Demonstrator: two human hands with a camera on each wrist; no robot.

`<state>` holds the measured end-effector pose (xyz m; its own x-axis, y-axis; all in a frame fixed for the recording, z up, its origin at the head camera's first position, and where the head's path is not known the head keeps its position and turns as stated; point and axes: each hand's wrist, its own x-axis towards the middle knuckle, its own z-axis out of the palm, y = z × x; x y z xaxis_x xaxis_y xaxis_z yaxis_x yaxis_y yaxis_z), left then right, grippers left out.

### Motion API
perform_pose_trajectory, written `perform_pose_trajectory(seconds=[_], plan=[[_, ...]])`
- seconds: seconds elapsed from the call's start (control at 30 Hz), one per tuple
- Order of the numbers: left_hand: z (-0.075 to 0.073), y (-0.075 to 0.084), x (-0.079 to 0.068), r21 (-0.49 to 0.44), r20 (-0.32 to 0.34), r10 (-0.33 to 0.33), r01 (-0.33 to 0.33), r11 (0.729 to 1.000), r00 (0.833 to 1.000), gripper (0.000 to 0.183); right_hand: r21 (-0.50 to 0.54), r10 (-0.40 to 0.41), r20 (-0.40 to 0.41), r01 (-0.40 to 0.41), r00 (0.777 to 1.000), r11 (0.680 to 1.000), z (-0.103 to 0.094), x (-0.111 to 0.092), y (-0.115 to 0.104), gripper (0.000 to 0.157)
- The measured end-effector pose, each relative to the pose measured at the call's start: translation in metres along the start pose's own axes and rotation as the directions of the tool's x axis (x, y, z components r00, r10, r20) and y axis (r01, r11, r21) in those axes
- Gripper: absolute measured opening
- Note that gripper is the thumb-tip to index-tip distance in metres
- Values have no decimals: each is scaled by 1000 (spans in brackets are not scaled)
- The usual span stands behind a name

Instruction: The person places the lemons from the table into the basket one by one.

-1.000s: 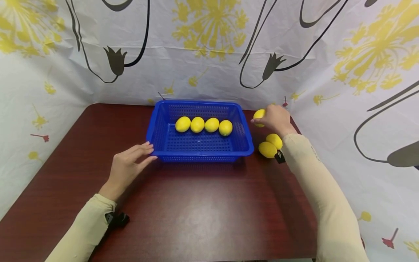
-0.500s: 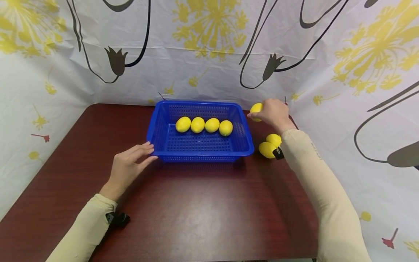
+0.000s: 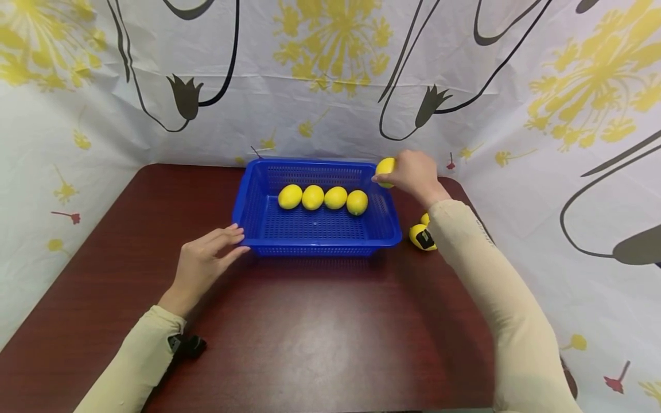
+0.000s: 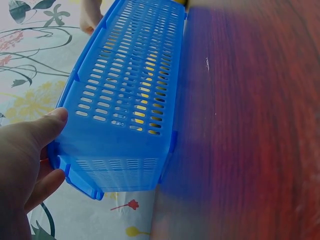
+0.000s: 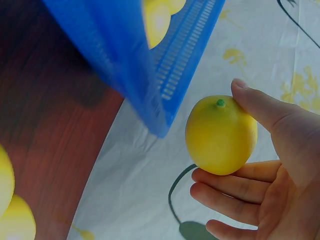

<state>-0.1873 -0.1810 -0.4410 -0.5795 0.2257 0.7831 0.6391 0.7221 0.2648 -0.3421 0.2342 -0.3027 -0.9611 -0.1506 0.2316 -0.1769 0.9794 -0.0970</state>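
A blue plastic basket point(image 3: 315, 243) with slotted walls stands on the table, and several yellow lemons point(image 3: 312, 197) lie in a row inside it. My left hand point(image 3: 203, 258) holds the basket's near left corner, its thumb point(image 4: 54, 120) on one side of the rim and fingers on the other. Above the basket's far right corner, my right hand point(image 3: 417, 176) grips another lemon point(image 5: 220, 137) between thumb and fingers. In the right wrist view this lemon shows its green stem end, just outside the basket wall.
Two more lemons point(image 3: 415, 234) sit on the dark red table point(image 3: 310, 321) right of the basket, partly hidden by the right sleeve and wrist camera. A white patterned sheet point(image 3: 330, 126) hangs along the back and sides of the table.
My right hand has lifted its lemon and carried it left from beside the basket to over its far right corner. My left hand keeps its place on the basket.
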Motion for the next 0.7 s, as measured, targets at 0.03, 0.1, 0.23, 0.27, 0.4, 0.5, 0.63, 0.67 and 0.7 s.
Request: perform_pose_trajectory(seconds=[0.03, 0.1, 0.23, 0.27, 0.4, 0.5, 0.63, 0.67, 0.7], plan=[[0, 0, 0, 2, 5, -3, 3, 1000, 1000, 37, 2, -5, 0, 5, 1000, 1000, 0, 1, -3, 62], [-1, 0, 0, 6, 11, -5, 5, 1000, 1000, 36, 5, -13, 3, 13, 1000, 1000, -1, 2, -10, 59], [-1, 0, -1, 9, 13, -6, 6, 1000, 1000, 36, 9, -37, 10, 37, 999, 999, -2, 6, -25, 57], [0, 0, 0, 8, 9, -5, 5, 1000, 1000, 37, 13, -43, 11, 43, 999, 999, -2, 7, -29, 58], [0, 0, 0, 5, -3, -3, 4, 1000, 1000, 38, 27, -66, 10, 65, 998, 998, -2, 12, -42, 58], [0, 0, -1, -6, -8, -4, 4, 1000, 1000, 36, 37, -73, 18, 72, 997, 997, 0, 16, -51, 59], [1, 1, 0, -21, -13, -4, 4, 1000, 1000, 40, 44, -82, 30, 80, 996, 996, 4, 21, -62, 58], [1, 1, 0, -23, -14, -3, 3, 1000, 1000, 41, 45, -85, 30, 84, 996, 995, 5, 22, -65, 58], [1, 1, 0, -26, -15, -3, 3, 1000, 1000, 41, 42, -89, 35, 88, 995, 995, 6, 23, -68, 57]])
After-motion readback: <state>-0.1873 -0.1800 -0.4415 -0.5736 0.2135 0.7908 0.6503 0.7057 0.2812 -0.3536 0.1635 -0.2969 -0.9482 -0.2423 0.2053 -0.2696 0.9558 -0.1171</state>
